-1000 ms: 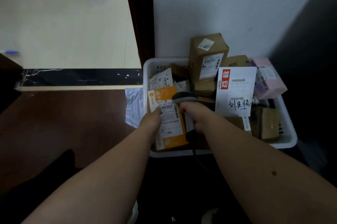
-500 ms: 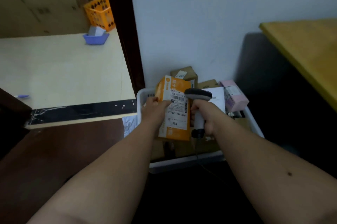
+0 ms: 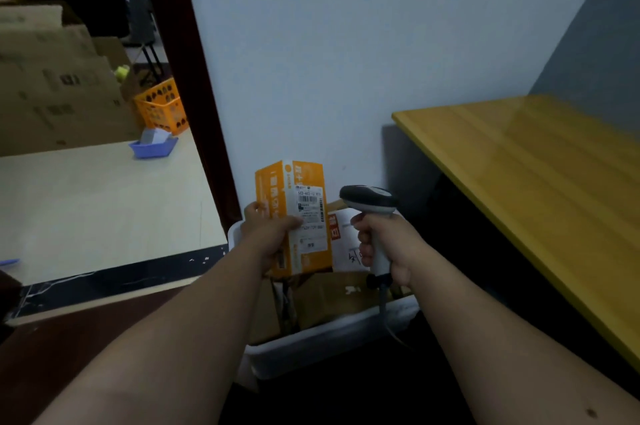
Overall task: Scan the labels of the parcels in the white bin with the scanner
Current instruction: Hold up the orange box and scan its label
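My left hand [image 3: 268,232] holds an orange parcel [image 3: 301,213] upright above the white bin [image 3: 332,345], its white barcode label facing me. My right hand [image 3: 388,244] grips the handle of a grey and black scanner [image 3: 369,199], whose head sits just right of the label and points toward it. A cable hangs from the scanner's handle over the bin's front rim. Inside the bin lie brown cardboard parcels [image 3: 329,296] and a white envelope [image 3: 346,237] with red print, partly hidden behind my hands.
A yellow wooden tabletop [image 3: 540,182] juts out on the right, above the bin. A dark door frame [image 3: 194,78] stands left of the white wall. Beyond it are a pale floor, a blue tray [image 3: 154,147], an orange basket [image 3: 162,109] and stacked cardboard boxes [image 3: 59,85].
My left hand has lifted the orange parcel out of the bin and up in front of the wall. The scanner has risen alongside it, and my view has tilted upward.
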